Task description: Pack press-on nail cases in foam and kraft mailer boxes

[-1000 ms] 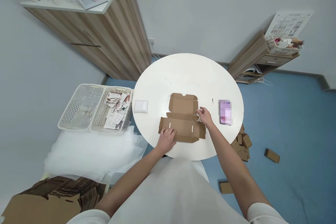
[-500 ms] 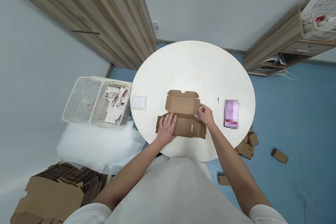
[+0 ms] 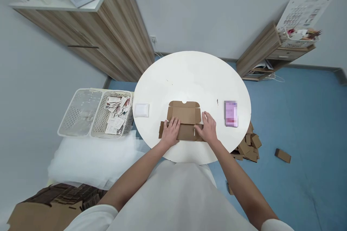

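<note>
A flat brown cardboard box blank (image 3: 184, 113) lies on the near part of the round white table (image 3: 189, 79). My left hand (image 3: 171, 131) rests flat on its left near panel, fingers stretched out. My right hand (image 3: 208, 130) lies flat on its right near panel, fingers apart. Both hands press down on the cardboard and grip nothing. The far flap of the blank is uncovered.
A small white packet (image 3: 141, 109) lies on the table's left, a purple phone-like object (image 3: 231, 113) on its right. Two white baskets (image 3: 94, 112), one with paper cards, stand left. Cardboard pieces (image 3: 248, 146) litter the blue floor at right. White sheets (image 3: 94, 158) and a cardboard carton (image 3: 51, 207) sit near left.
My left hand moved up onto the blank's left panel. My right hand came down from the right flap onto the near panel, and the side flaps now lie folded in.
</note>
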### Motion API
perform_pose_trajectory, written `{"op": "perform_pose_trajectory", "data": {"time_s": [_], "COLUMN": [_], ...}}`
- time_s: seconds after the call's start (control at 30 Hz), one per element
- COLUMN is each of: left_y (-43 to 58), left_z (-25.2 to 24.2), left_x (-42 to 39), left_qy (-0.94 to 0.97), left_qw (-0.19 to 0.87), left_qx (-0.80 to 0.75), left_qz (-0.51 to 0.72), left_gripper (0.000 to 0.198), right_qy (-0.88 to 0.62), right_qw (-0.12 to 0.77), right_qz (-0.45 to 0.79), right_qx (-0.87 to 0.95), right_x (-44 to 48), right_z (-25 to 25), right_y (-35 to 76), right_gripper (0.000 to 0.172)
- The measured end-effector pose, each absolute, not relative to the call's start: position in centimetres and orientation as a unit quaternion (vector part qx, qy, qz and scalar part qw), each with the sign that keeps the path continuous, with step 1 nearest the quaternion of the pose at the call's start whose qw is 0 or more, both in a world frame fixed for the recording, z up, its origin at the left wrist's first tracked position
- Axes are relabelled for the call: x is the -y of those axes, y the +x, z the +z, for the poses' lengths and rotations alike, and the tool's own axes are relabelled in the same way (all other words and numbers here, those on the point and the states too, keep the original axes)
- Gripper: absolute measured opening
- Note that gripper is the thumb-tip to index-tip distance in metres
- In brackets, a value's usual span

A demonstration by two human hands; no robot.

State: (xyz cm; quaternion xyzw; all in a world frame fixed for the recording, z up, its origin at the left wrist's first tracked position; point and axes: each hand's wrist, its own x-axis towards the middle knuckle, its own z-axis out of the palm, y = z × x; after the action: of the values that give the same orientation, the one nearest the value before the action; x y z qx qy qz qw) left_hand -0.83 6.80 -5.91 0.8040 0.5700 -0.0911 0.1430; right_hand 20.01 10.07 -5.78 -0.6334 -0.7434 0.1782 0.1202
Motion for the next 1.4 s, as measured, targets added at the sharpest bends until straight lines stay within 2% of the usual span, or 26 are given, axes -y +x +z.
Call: {"op": "perform_pose_trajectory", "data": {"time_s": [0.13, 0.2, 0.37, 0.5, 0.57, 0.73, 1.0, 1.13, 1.3, 1.4], "left_y": [-1.6, -1.8, -2.8, -5.5, -7.3, -10.0, -9.2, -8.3, -7.0, -6.9], "left_z": [-6.3, -6.5, -6.5, -7.3, -8.2, -9.8, -8.2, -7.6, -7.9, -8.3], "left_x": [-5.3, -4.5, -2.8, -0.9, 0.0, 0.3, -0.8, -0.3, 0.4, 0.3], "left_qy": [0.816, 0.821, 0.810, 0.707, 0.645, 0.621, 0.556, 0.545, 0.546, 0.556], "left_qw": [0.135, 0.133, 0.133, 0.167, 0.221, 0.323, 0.415, 0.444, 0.410, 0.394], "left_qx": [-0.558, -0.552, -0.571, -0.686, -0.729, -0.698, -0.690, -0.672, -0.693, -0.694], "left_qz": [-0.073, -0.060, -0.026, 0.028, 0.059, 0.150, 0.208, 0.231, 0.231, 0.231], "left_gripper": [0.095, 0.094, 0.104, 0.113, 0.107, 0.070, 0.034, 0.032, 0.045, 0.041], "right_qy": [-0.505, -0.497, -0.540, -0.554, -0.560, -0.573, -0.592, -0.586, -0.596, -0.592], "right_qw": [0.016, -0.022, -0.061, -0.061, -0.061, -0.055, -0.052, -0.054, -0.063, -0.073], "right_qz": [0.161, 0.156, 0.153, 0.162, 0.167, 0.192, 0.213, 0.217, 0.216, 0.214], "right_qx": [0.848, 0.853, 0.825, 0.814, 0.810, 0.795, 0.776, 0.779, 0.771, 0.773], "right_x": [-5.7, -4.1, -2.6, -2.6, -2.6, -2.3, -1.5, -1.1, -1.0, -1.1], "right_z": [-5.8, -6.4, -8.1, -8.3, -8.3, -8.2, -7.9, -7.7, -7.7, -7.5], "right_y": [18.3, 17.3, 15.5, 15.1, 15.1, 14.7, 13.4, 12.9, 12.3, 12.2], "right_gripper": [0.087, 0.095, 0.094, 0.094, 0.094, 0.098, 0.095, 0.096, 0.102, 0.108]}}
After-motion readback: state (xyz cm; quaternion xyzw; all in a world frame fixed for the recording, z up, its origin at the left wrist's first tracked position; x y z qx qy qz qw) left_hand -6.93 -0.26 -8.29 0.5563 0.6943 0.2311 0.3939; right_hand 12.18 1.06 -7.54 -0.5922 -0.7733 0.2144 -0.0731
